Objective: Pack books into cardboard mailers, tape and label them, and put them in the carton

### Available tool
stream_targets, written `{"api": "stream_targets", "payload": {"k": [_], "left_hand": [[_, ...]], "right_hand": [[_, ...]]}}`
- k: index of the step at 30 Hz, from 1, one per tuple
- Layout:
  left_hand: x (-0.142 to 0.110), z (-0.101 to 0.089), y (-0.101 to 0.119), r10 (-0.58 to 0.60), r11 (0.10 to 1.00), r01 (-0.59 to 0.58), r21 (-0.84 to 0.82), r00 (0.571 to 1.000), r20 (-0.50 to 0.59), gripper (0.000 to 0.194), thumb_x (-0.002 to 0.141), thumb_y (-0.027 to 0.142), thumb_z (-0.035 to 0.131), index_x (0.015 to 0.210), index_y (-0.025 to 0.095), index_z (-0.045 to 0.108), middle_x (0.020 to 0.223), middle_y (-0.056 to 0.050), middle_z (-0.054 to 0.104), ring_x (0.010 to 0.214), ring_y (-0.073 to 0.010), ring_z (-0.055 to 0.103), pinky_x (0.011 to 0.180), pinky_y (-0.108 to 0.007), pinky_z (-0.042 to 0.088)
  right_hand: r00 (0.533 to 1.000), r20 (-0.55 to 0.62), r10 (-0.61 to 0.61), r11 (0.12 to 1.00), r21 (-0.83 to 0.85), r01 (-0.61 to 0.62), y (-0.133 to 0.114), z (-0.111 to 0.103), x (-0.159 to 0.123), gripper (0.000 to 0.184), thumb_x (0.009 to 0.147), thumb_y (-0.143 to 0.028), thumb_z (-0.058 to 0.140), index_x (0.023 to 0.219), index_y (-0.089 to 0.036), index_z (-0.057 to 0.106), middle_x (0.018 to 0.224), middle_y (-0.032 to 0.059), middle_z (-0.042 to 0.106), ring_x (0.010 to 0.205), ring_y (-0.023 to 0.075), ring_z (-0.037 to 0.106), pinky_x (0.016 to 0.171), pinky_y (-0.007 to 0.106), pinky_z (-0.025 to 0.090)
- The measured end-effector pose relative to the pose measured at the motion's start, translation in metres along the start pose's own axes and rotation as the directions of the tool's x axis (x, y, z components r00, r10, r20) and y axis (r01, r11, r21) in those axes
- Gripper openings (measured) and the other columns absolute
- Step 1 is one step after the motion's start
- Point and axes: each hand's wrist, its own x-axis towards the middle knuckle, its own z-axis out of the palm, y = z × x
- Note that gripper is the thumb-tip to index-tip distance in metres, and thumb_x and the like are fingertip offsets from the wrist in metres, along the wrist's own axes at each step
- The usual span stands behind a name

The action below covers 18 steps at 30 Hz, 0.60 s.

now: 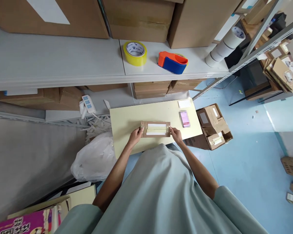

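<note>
A small flat cardboard box (143, 134) with white labels and clear tape across its top is between my hands over a pale yellow board (127, 113). At the box's left end my left hand (136, 136) is closed, thumb on the edge. My right hand (176, 134) pinches the opposite end. Whether the box rests on the board or is slightly raised, I cannot tell. To the right on the board lie a blurred pink item (184, 119) and a white slip (184, 103).
Above, a grey shelf (63, 61) carries a yellow tape roll (136, 53), an orange-and-blue tape dispenser (173, 62) and a stack of white rolls (224, 47). An open carton (213, 125) stands on the floor at right. A white plastic bag (94, 159) sits at left.
</note>
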Motion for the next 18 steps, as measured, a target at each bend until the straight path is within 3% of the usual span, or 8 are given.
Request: {"api": "stream_targets", "payload": {"k": [3,6,9,13,18], "left_hand": [[0.007,0.010,0.005,0.054,0.991,-0.058,-0.120,0.998,-0.040,0.036,0.101,0.045,0.059,0.118,0.018,0.075,0.118,-0.012,0.081,0.110,-0.0260,0.076,0.095,-0.033,0.061],[0.014,0.023,0.011,0.014,0.996,-0.026,-0.080,0.990,-0.139,0.033,0.092,0.030,0.067,0.121,0.017,0.076,0.126,-0.014,0.078,0.106,-0.0246,0.078,0.097,-0.035,0.063],[0.017,0.038,0.017,-0.097,0.995,0.091,-0.034,0.970,-0.224,0.037,0.085,0.018,0.070,0.122,0.017,0.077,0.126,-0.014,0.078,0.100,-0.0238,0.079,0.098,-0.036,0.063],[0.014,0.063,0.028,-0.199,0.980,0.196,-0.039,0.935,-0.293,0.038,0.084,0.015,0.069,0.120,0.019,0.080,0.120,-0.011,0.082,0.104,-0.0271,0.080,0.099,-0.038,0.063],[0.008,0.081,0.049,-0.289,0.952,0.305,-0.036,0.851,-0.439,0.034,0.088,0.010,0.059,0.114,0.020,0.080,0.106,-0.009,0.085,0.108,-0.0303,0.079,0.102,-0.043,0.063]], "right_hand": [[0.997,-0.042,-0.066,0.997,0.048,0.068,0.002,-0.016,0.011,0.070,0.101,-0.077,0.047,0.117,-0.019,0.082,0.133,0.0157,0.078,0.124,0.0330,0.071,0.097,0.043,0.065],[0.991,-0.026,-0.128,0.989,0.070,0.130,0.007,-0.030,0.031,0.060,0.101,-0.068,0.055,0.121,-0.019,0.082,0.145,0.0159,0.072,0.128,0.0330,0.072,0.100,0.044,0.065],[0.988,0.041,-0.149,0.989,0.006,0.149,0.016,-0.039,0.053,0.044,0.102,-0.053,0.060,0.116,-0.019,0.083,0.140,0.0149,0.075,0.115,0.0294,0.077,0.099,0.042,0.065],[0.983,0.145,-0.112,0.985,-0.116,0.130,0.032,-0.043,0.075,0.025,0.100,-0.032,0.066,0.117,-0.021,0.081,0.134,0.0110,0.078,0.098,0.0237,0.081,0.093,0.038,0.066],[0.930,0.331,-0.160,0.955,-0.187,0.231,0.052,-0.055,0.093,0.033,0.097,-0.020,0.069,0.129,-0.024,0.076,0.134,0.0087,0.078,0.102,0.0237,0.080,0.090,0.037,0.065]]}}
